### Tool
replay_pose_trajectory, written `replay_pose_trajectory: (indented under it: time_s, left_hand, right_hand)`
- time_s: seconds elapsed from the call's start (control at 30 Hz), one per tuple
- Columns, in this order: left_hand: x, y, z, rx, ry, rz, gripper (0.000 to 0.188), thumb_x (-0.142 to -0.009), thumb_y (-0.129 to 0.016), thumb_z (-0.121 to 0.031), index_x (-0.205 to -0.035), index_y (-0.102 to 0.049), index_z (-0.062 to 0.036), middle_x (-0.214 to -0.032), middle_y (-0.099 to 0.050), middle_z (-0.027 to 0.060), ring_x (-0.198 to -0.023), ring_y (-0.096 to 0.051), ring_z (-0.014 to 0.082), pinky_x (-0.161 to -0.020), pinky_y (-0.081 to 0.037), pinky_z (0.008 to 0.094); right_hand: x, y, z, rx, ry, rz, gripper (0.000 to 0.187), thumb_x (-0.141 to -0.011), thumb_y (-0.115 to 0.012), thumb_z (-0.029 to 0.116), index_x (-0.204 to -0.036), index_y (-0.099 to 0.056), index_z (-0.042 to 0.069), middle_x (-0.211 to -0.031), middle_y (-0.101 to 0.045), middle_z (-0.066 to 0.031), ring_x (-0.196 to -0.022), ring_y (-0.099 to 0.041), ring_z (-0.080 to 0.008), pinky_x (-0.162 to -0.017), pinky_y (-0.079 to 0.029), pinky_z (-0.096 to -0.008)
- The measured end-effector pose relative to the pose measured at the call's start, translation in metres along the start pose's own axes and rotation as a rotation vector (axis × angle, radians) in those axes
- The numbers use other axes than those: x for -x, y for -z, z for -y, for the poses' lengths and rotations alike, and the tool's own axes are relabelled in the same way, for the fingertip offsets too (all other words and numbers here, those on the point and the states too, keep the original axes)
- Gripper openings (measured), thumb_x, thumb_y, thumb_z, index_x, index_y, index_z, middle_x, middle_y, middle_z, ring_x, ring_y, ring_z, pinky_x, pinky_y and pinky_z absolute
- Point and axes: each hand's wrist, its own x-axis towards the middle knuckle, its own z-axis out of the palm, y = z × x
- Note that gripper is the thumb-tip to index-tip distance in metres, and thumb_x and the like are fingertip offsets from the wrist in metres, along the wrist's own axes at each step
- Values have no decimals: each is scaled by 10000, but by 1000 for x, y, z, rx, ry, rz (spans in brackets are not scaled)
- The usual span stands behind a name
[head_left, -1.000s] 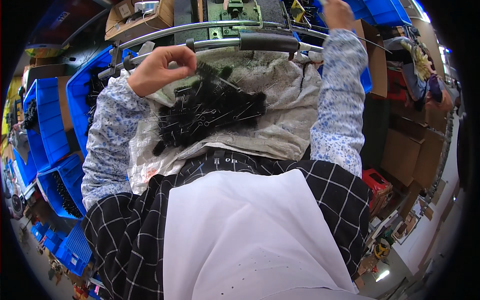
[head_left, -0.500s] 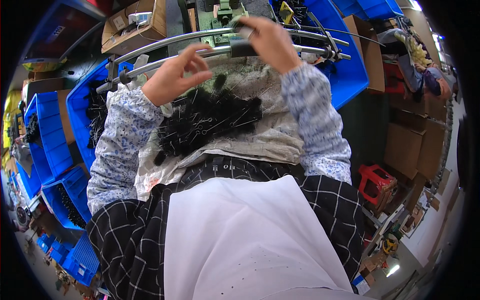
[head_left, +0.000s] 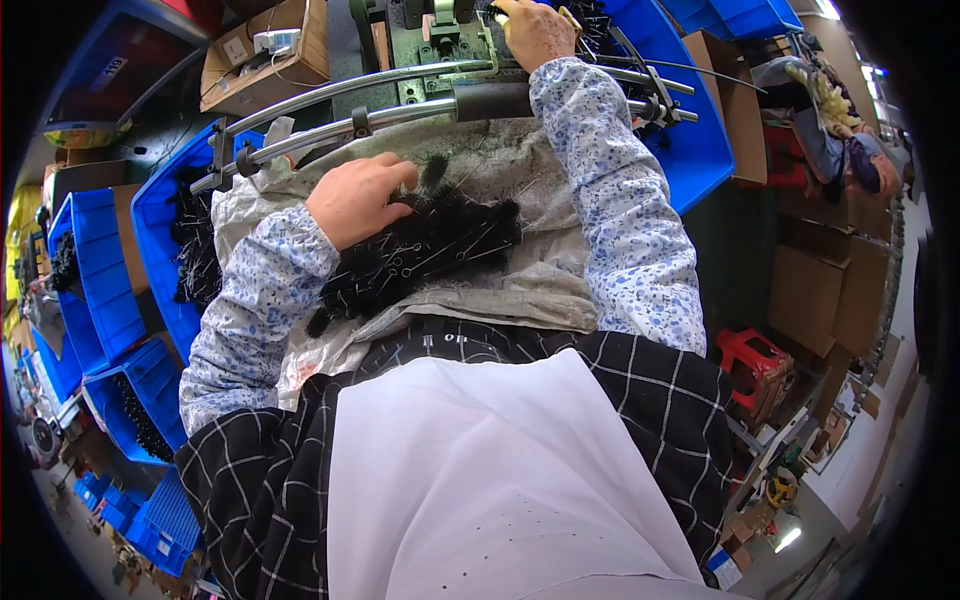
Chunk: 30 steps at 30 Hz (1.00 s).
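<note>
A heap of black bristle brushes with thin wire stems, some ending in loops, lies on a pale woven sack across my lap. My left hand is over the heap's upper left side, thumb and fingers apart, holding nothing that I can see. Beyond the metal bars, my right hand is beside a greenish machine. Its fingers are curled closed around a small dark bristly piece, apparently a brush, largely hidden by the fingers.
Two curved metal bars cross in front of me, with a dark sleeve on the nearer one. Blue bins stand at left, and another blue bin at right. A cardboard box sits back left. Another person is at far right.
My left hand has come down from the bars to the brush heap. My right hand has moved farther away and slightly right, past the bars, beside the machine.
</note>
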Motion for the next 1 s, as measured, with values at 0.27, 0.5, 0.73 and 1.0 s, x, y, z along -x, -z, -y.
replay_pose_trajectory:
  time_s: [0.27,0.5,0.73,1.0]
  left_hand:
    - [14,1,-6,12,90,-20,253,-742,-660,-84,-965,-546,-55,-1050,-504,151,-875,-588,344,-761,-479,419]
    - [23,12,11,29,113,-51,249,-729,-659,-60,-948,-542,-33,-933,-573,146,-891,-577,337,-793,-464,392]
    - [28,41,7,156,67,-111,195,-736,-647,-55,-906,-560,-20,-865,-604,134,-839,-595,307,-761,-476,372]
    - [50,87,-8,339,50,-193,242,-761,-690,-35,-984,-595,-18,-869,-609,57,-776,-590,145,-695,-500,252]
  right_hand:
    - [-7,1,-2,-28,31,10,199,-794,-607,219,-973,-679,169,-905,-632,-79,-886,-577,-278,-775,-449,-406]
    - [17,17,-10,146,-242,56,358,-745,-641,253,-1063,-631,88,-1017,-607,-106,-999,-535,-299,-841,-423,-451]
    - [17,-12,-11,13,-166,-92,285,-733,-598,184,-982,-661,60,-950,-657,-145,-984,-586,-307,-849,-451,-416]
    - [7,-28,46,14,-109,-130,181,-749,-531,162,-850,-660,85,-839,-654,-97,-887,-597,-283,-787,-452,-424]
